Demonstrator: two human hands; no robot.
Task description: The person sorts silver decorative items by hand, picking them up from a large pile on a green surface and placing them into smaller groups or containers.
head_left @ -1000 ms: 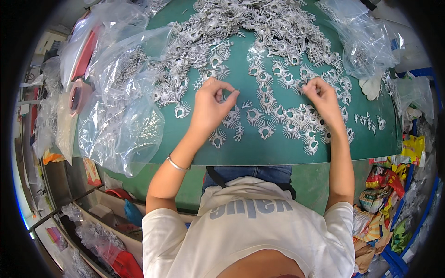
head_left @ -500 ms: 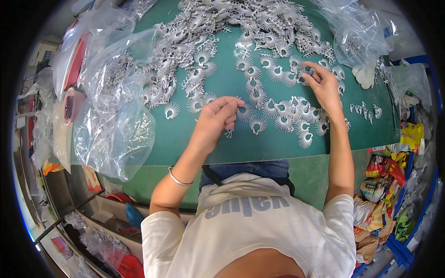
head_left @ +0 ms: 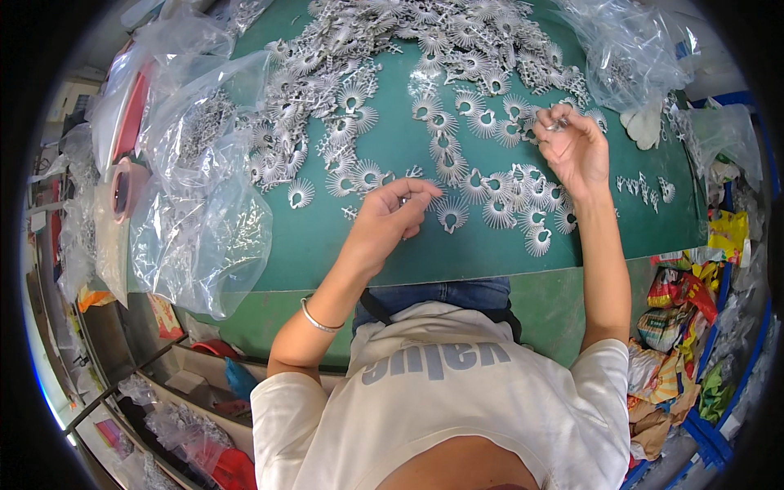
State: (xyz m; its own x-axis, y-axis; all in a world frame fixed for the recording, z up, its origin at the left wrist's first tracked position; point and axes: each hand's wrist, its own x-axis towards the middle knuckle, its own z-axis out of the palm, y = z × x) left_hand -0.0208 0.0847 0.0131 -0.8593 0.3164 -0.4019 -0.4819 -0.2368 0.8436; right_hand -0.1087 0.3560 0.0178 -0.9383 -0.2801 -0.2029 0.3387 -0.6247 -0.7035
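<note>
Silver-grey, fan-shaped metal pieces with thin radiating spokes and a cut-out middle lie over the green tabletop (head_left: 490, 253). My left hand (head_left: 388, 220) is closed in a pinch, low beside a single fan-shaped piece (head_left: 452, 214); whatever its fingertips hold is hidden. Raised at the right, my right hand (head_left: 576, 155) shows its palm, its fingers curled in around a small silvery metal piece (head_left: 559, 124) that is too small to make out in detail. Between the hands lies a cluster of overlapping fan-shaped pieces (head_left: 523, 196).
A large heap of metal pieces (head_left: 359, 49) covers the far side. Clear plastic bags (head_left: 200, 220) lie at the left, near a roll of tape (head_left: 126, 189). Another plastic bag (head_left: 633, 53) and a white glove (head_left: 643, 126) are at the far right. Colourful packets (head_left: 665, 314) fill a blue-framed rack.
My right hand has turned from palm-down over the pieces to palm-showing, with curled fingers, and shifted slightly right. The left hand has moved slightly right, covering part of a fan-shaped piece.
</note>
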